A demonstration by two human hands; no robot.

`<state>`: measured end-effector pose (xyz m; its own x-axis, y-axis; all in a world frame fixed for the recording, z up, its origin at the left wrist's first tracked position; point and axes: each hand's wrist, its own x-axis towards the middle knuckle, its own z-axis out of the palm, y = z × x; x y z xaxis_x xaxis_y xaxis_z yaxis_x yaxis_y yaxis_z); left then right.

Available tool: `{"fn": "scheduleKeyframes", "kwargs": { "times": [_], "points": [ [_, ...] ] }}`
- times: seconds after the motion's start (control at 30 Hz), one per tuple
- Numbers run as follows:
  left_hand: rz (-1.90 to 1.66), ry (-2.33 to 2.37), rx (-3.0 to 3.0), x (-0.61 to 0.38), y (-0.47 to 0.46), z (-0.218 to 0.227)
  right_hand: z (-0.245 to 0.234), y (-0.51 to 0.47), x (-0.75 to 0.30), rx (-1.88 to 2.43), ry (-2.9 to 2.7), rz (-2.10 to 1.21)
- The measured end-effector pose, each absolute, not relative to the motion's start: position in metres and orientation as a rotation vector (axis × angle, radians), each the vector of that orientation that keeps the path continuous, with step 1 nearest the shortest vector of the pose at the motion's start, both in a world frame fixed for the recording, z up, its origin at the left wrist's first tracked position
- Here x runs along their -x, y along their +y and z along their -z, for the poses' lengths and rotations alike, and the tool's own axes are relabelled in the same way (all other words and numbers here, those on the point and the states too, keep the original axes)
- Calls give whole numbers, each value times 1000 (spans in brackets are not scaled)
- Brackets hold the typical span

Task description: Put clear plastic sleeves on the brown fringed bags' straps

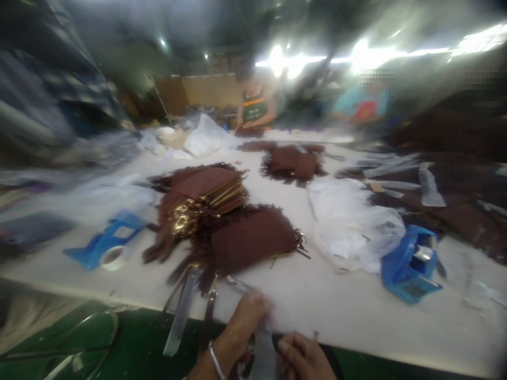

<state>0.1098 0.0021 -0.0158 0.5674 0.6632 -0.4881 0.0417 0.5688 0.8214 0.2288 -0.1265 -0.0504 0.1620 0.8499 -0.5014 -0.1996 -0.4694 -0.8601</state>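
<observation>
At the table's near edge, my left hand (pixel 247 319), with a bangle on its wrist, is closed on a narrow translucent plastic sleeve (pixel 263 353). Just right of the sleeve, the fingers of my right hand (pixel 303 354) are pinched together; what is between them is blurred. A dark brown fringed pouch (pixel 253 240) lies flat ahead of my hands. Beside it, a brown strap (pixel 209 311) with a metal clip and another plastic sleeve (pixel 182 311) hang over the edge. Behind stands a stack of brown pouches (pixel 206 182) with gold zippers and clips.
Blue tape dispensers stand left (pixel 95 248) and right (pixel 410 264). White plastic bags (pixel 348 221) lie mid-right. More brown pouches (pixel 295 161) sit farther back, with a dark pile (pixel 455 211) at right. Across the table are a co-worker in an apron (pixel 253 108) and another person (pixel 362 103).
</observation>
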Motion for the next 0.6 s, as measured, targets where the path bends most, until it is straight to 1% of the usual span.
{"fn": "scheduleKeyframes", "kwargs": {
  "times": [0.07, 0.1, 0.17, 0.27, 0.4, 0.47, 0.53, 0.6],
  "points": [
    [-453, 908, -967, -101, -2, 13, 42, -116, -244, 1573, -531, -1332],
    [-465, 897, -994, -97, -5, 10, 37, -109, -248, 1553, -464, -1315],
    [-490, 859, -1036, -88, -9, 0, 28, -97, -246, 1506, -318, -1376],
    [-526, 811, -1153, -74, -14, -19, 16, -84, -228, 1414, -178, -1556],
    [-499, 814, -1316, -53, -17, -36, -2, -77, -205, 1057, -179, -1670],
    [-484, 834, -1340, -42, -17, -37, -9, -73, -201, 962, -185, -1669],
    [-487, 868, -1354, -32, -15, -35, -13, -67, -199, 1000, -225, -1644],
    [-508, 920, -1336, -24, -14, -30, -14, -62, -197, 1142, -350, -1561]
  ]
}}
